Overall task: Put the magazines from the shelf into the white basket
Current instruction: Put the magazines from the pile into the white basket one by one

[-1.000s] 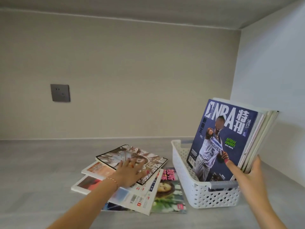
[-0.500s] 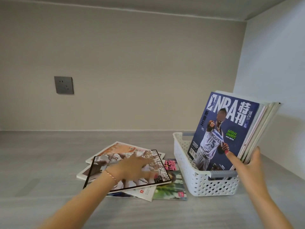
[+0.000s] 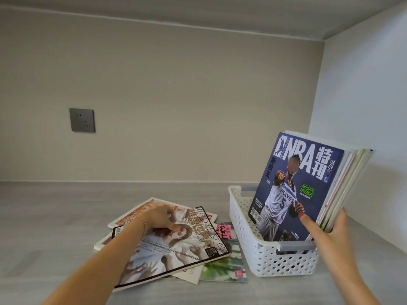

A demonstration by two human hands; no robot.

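My left hand [image 3: 161, 219] presses flat on the top magazine [image 3: 176, 249] of the shelf [image 3: 55, 216] pile; my right hand [image 3: 330, 230] pinches the upright magazines [image 3: 304, 190] standing in the white basket [image 3: 259, 256].

Beige back wall [image 3: 176, 95] (grey socket [image 3: 82, 120]), white side wall [image 3: 363, 95]

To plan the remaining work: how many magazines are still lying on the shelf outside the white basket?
4 visible: the black-bordered magazine on top, an orange-covered one behind, a white one beneath, a green-covered one nearest the basket. More may be hidden.
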